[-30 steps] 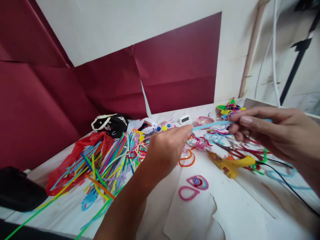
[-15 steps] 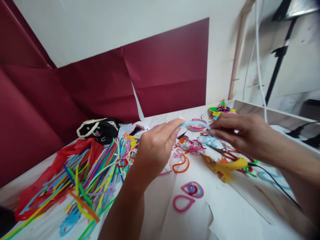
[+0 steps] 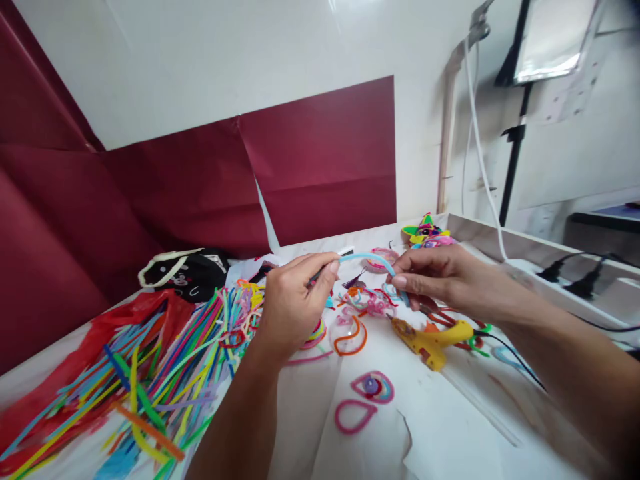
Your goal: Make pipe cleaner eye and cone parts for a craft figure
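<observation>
Light blue strip (image 3: 369, 257) is up in the air over mid-desk (image 3: 295, 413), pinched at the left by my left hand (image 3: 297, 300) and at the right by my right hand (image 3: 443, 277), fingers closed on both. Room to work: bare paper (image 3: 370, 457) by the near edge, in front of the pink loop (image 3: 354, 417) and eye-shaped piece (image 3: 373, 387). Tight on both flanks: pipe-cleaner pile (image 3: 195, 360) fills the left side; yellow glue gun (image 3: 433, 340) lies right of centre, cord trailing toward the right edge. Multicoloured mask-like piece (image 3: 427, 231) sits near the back right corner. Vs one second ago: strip was nearly straight, now arched; hands closer together. Lettering on the black pouch (image 3: 187, 277), back left, too small to read.
</observation>
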Demonstrator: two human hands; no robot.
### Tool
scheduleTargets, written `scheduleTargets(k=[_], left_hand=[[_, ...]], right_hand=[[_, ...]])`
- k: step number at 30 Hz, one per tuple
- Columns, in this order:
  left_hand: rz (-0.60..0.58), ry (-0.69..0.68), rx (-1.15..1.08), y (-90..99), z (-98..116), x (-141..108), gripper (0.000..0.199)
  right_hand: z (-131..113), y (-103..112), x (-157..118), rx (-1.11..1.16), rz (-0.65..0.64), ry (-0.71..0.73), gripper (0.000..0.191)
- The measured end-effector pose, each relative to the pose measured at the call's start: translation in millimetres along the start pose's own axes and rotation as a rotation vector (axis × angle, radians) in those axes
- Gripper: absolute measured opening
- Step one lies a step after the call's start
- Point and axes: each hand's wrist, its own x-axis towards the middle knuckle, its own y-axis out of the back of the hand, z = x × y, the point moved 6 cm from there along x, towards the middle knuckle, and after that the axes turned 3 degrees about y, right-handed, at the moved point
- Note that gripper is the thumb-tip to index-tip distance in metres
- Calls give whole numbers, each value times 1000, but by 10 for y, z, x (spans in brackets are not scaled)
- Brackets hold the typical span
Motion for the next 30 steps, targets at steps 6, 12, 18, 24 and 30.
scheduleTargets(k=[6,12,18,24,30], left_hand=[[-96,-5,6,-33,-55,2,20],[-31,-16,171,154,-144,11,19],[169,35,209,481,-198,-17,20],[238,-1,197,585,-103,-36,18],[310,15,171,763,-61,-93,18]], right_hand=[[163,-67,70,-19,-59,-57,25],[386,-112,158,120,-102,-146,35],[714,-305,621,-405,-57,-83,35],[1251,-858,1315,-687,-221,-129,22],[1435,-1170,1625,-914,-298,-253,32]])
